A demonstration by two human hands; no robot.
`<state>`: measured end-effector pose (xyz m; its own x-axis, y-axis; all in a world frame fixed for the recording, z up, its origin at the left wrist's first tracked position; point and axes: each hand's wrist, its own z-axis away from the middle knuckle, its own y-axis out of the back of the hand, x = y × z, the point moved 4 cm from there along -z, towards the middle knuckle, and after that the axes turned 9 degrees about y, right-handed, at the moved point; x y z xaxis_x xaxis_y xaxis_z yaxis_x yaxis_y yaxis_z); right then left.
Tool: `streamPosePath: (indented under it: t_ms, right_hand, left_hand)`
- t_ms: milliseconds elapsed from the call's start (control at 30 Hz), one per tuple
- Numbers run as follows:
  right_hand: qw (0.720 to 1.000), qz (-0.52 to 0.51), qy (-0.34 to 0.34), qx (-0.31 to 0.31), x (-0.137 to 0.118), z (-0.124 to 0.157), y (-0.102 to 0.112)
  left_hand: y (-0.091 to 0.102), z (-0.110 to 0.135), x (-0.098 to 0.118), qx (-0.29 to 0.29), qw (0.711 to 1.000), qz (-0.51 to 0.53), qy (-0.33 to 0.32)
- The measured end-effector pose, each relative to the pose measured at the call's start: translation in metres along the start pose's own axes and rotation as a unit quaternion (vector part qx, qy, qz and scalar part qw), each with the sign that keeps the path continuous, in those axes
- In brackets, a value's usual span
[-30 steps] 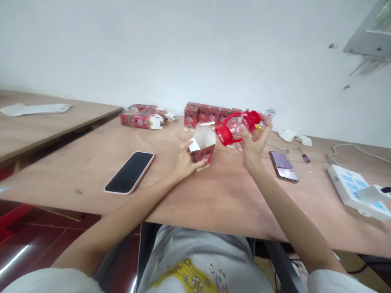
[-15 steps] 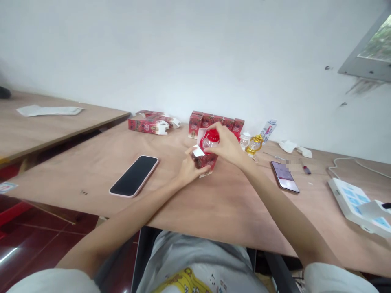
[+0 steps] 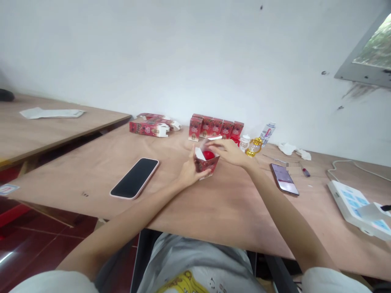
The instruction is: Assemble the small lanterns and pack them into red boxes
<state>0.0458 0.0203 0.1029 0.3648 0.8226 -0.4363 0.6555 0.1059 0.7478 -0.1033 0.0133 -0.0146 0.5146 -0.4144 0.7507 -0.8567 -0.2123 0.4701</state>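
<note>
My left hand [image 3: 189, 171] is wrapped round a small red printed cardboard box [image 3: 209, 166], held upright with its top open. Inside the box sits a red lantern [image 3: 209, 155], of which only the round top shows. At the rear of the opening, my right hand [image 3: 230, 151] has its fingers closed on the box's raised lid flap [image 3: 215, 138]. A white side flap [image 3: 199, 154] sticks up near my left fingers. Just beyond my right hand stand a white lantern [image 3: 244, 142] and a gold lantern [image 3: 254, 146], with a bit of red beside them.
Several red boxes [image 3: 216, 127] stand in a row by the wall. Flattened boxes [image 3: 149, 127] lie to their left. A dark-screened phone [image 3: 134, 178] is at left, a lit phone [image 3: 284, 179] at right. A power strip [image 3: 356, 207], tissues [image 3: 287, 148] and a screwdriver [image 3: 306, 172] lie further right.
The red lantern has gone down into the box. My right hand has let go of it and moved to the lid flap. My left hand still holds the box.
</note>
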Motion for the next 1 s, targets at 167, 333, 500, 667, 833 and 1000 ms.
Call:
streamPosePath:
  t_ms: [167,333,500,667,833,1000]
  right_hand:
    - [0.974,-0.178,-0.009,0.142,0.022,0.012,0.012]
    - [0.940,-0.264,-0.044,0.210,0.037,0.018,0.003]
    - [0.924,-0.340,-0.044,0.167,0.041,0.020,-0.011]
    - [0.919,-0.361,-0.084,0.133,0.042,0.022,-0.013]
    - [0.921,-0.361,-0.127,0.073,0.034,0.015,-0.005]
    - [0.919,-0.352,-0.145,0.100,0.036,0.006,-0.004]
  left_hand:
    - [0.000,0.002,0.003,-0.023,0.996,0.055,-0.072]
    - [0.005,0.004,0.015,-0.053,0.989,0.012,-0.137]
    - [0.011,0.003,0.024,-0.051,0.987,0.027,-0.151]
    - [0.013,0.001,0.024,-0.069,0.988,0.043,-0.129]
    - [0.013,0.001,0.029,-0.085,0.987,0.059,-0.123]
    - [0.013,0.000,0.033,-0.105,0.984,0.066,-0.130]
